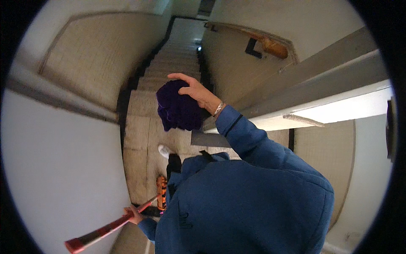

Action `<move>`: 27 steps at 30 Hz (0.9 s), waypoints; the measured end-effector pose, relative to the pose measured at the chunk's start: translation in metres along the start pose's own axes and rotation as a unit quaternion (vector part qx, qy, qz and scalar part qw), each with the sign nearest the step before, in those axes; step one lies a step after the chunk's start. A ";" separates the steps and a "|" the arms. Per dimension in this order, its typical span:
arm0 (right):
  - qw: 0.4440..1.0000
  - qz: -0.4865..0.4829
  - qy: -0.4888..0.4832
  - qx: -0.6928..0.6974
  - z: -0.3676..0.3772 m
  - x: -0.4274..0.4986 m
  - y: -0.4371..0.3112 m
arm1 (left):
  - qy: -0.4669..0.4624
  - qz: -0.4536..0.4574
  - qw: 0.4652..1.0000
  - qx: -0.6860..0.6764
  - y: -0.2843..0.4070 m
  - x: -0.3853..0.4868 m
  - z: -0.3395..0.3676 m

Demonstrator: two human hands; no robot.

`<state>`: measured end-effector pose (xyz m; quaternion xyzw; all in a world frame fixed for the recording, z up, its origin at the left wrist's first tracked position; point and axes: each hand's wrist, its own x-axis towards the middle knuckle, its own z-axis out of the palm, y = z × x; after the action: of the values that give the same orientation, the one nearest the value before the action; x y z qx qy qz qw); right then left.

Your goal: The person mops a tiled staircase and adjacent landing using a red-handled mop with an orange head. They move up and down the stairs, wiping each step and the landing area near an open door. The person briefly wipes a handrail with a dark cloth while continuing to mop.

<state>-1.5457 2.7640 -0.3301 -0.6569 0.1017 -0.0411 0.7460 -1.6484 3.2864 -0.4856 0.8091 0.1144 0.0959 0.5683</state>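
Observation:
My right hand holds a bunched dark purple cloth between thumb and fingers, in front of me over the floor near the steps. At the lower left, my left hand is closed around the red and pale handle of a broom. The broom's head, with orange and black bristles, is low beside my body and partly hidden by my blue jacket. The handle's red end points to the lower left.
A narrow staircase runs away ahead between walls. A wooden handrail is on the right wall. A pale wall panel or door stands at left. A grey mat or plate lies near a lit opening at right. My shoe is on the tiled floor.

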 end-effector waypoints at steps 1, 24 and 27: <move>0.998 -0.007 0.036 -0.060 -0.005 0.015 -0.011 | -0.040 0.059 0.995 0.063 -0.005 0.014 0.009; 0.431 0.369 0.408 -0.715 -0.371 0.020 -0.106 | -0.067 -0.139 0.987 0.051 -0.121 0.152 0.117; 0.457 0.477 0.254 -0.706 -0.435 0.036 -0.101 | -0.098 -0.159 0.980 0.065 -0.136 0.140 0.127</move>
<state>-1.5931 2.3214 -0.2845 -0.7681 0.5784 0.2425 -0.1289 -1.4887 3.2579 -0.6528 0.8213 0.1914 -0.0826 0.5311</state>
